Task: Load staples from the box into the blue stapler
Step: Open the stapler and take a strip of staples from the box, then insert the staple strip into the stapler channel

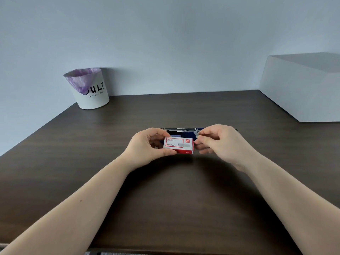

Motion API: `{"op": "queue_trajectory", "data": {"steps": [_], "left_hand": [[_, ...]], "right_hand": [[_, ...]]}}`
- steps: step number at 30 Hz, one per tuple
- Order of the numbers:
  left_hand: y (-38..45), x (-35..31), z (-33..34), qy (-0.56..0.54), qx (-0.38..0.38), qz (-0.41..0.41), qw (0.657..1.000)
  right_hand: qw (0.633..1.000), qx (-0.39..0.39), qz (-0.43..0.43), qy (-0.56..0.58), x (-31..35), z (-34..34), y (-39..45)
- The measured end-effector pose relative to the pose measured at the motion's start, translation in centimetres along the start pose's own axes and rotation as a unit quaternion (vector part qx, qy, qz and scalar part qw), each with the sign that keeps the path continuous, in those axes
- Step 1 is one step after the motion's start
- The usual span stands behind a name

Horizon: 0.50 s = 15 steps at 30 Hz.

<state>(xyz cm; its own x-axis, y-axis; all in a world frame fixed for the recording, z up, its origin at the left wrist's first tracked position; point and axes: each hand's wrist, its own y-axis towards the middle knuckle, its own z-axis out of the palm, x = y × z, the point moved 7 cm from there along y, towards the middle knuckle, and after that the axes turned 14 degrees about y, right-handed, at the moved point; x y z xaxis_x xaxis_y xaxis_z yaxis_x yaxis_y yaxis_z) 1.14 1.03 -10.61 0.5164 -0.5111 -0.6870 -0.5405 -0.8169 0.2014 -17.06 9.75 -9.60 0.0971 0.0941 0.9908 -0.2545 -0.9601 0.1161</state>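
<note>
My left hand [147, 144] grips the left end of a small red and white staple box [178, 145], held just above the dark table. At the box's right end, the fingertips of my right hand [219, 142] pinch together; a small silvery bit shows there, but I cannot tell whether it is staples. Behind the box lies the blue stapler [184, 131], opened so its metal staple channel faces up. Both hands and the box hide most of the stapler.
The dark wooden table [165, 199] stretches around my arms. A white bin [88, 88] with a purple liner stands at the back left against the wall. A large white box [301, 89] sits at the back right.
</note>
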Motion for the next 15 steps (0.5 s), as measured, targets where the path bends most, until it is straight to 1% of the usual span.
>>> {"op": "queue_trajectory", "data": {"steps": [4,6,10,15], "left_hand": [[-0.1,-0.22,0.38,0.014,0.018,-0.008,1.0],[-0.26,-0.67,0.53,0.038,0.029,-0.009,0.999],[-0.25,-0.77,0.63,0.086,0.031,-0.008,0.996],[-0.34,-0.73,0.69,0.12,0.038,-0.018,0.992]], "right_hand": [[0.999,0.022,-0.005,-0.048,-0.03,0.24,-0.1],[0.997,0.03,-0.004,-0.064,-0.19,0.29,-0.09],[0.996,0.046,-0.009,-0.071,-0.13,0.56,-0.08],[0.995,0.04,-0.003,-0.088,-0.11,0.24,-0.07]]}}
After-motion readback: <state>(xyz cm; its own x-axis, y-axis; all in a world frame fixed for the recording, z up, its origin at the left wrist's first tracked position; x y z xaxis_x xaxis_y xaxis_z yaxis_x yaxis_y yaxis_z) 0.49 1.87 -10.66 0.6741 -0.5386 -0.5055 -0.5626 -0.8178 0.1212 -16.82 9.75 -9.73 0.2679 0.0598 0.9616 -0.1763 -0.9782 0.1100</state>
